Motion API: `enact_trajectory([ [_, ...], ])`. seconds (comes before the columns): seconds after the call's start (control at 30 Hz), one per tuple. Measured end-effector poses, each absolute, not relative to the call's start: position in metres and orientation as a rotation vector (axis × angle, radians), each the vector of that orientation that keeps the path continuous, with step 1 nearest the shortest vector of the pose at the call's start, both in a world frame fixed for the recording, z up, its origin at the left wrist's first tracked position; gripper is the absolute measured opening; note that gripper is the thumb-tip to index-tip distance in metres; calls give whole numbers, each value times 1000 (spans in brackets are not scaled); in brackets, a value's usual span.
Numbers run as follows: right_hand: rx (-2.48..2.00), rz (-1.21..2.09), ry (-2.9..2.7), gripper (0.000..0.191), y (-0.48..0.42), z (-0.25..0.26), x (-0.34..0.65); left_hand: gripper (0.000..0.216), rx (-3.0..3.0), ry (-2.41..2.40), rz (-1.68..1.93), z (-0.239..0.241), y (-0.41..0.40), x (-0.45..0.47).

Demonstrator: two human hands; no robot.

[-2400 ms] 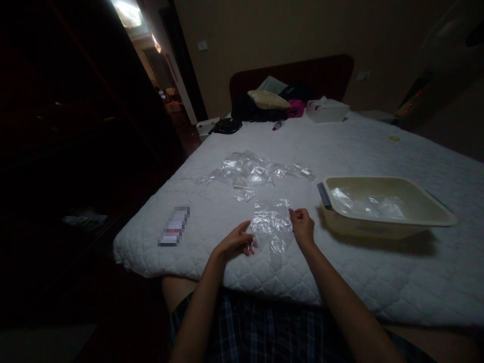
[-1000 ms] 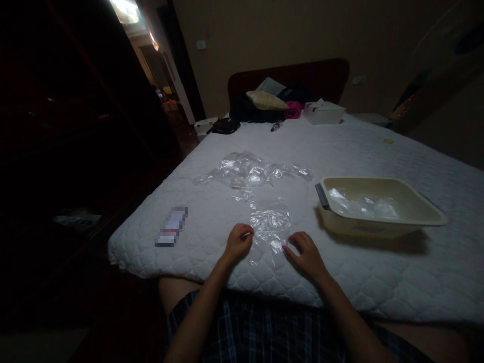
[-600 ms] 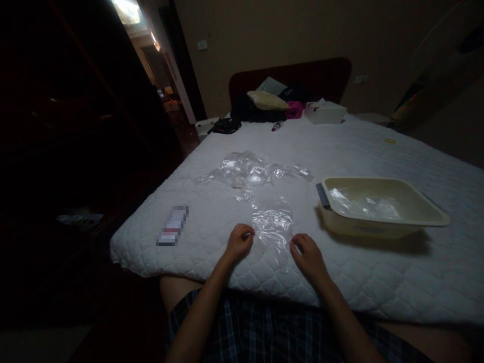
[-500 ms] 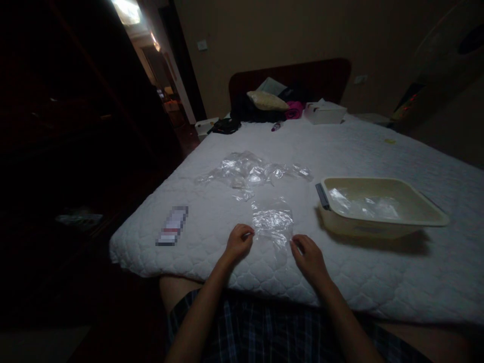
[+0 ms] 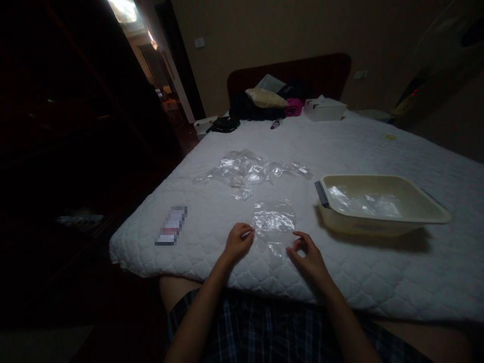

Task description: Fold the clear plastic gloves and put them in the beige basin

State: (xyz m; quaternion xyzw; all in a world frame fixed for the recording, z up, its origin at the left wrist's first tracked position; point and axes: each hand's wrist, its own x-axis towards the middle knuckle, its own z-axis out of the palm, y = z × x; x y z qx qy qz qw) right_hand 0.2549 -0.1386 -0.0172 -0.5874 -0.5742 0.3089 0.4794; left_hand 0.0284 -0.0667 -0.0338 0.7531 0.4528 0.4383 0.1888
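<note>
A clear plastic bag (image 5: 274, 217) lies on the white quilted bed in front of me, with shiny creases across it. My left hand (image 5: 240, 241) pinches the bag's left edge between thumb and fingers. At the right edge, my right hand (image 5: 307, 252) has its thumb and index finger apart, close to the plastic; whether it touches the bag I cannot tell. Farther back lies a loose heap of crumpled clear plastic bags (image 5: 245, 167). To the right stands a cream plastic tub (image 5: 385, 228) with a grey handle, and some clear plastic is inside it.
A blurred-out phone-like object (image 5: 171, 225) lies on the bed (image 5: 212, 212) to my left. By the headboard (image 5: 328, 75) are a beige pillow (image 5: 266, 98), a pink roll (image 5: 294, 107), dark items and a white box (image 5: 325, 109). The bed's left edge drops to a dark floor.
My right thumb and index finger have spread apart and let go of the bag's right edge. The bag lies a little flatter. My left hand keeps its pinch.
</note>
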Motion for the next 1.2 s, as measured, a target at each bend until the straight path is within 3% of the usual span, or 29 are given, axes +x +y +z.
enact_trajectory([
  [0.33,-1386,849,-1660,37,-146,-8,271,8,2128,1289,1198,-32,-68,28],
  [0.53,-1413,1068,-1869,26,-152,23,279,11,2060,1250,1199,-31,-71,27],
  [0.8,-1446,450,-1680,23,-103,4,270,13,1959,1205,1265,-36,-68,26],
  [0.97,-1455,392,-1495,22,-87,-26,268,5,1891,1217,1321,-31,-72,25],
  [1.2,-1431,353,-1598,18,-90,-28,269,14,1924,1510,1264,-23,-91,29],
])
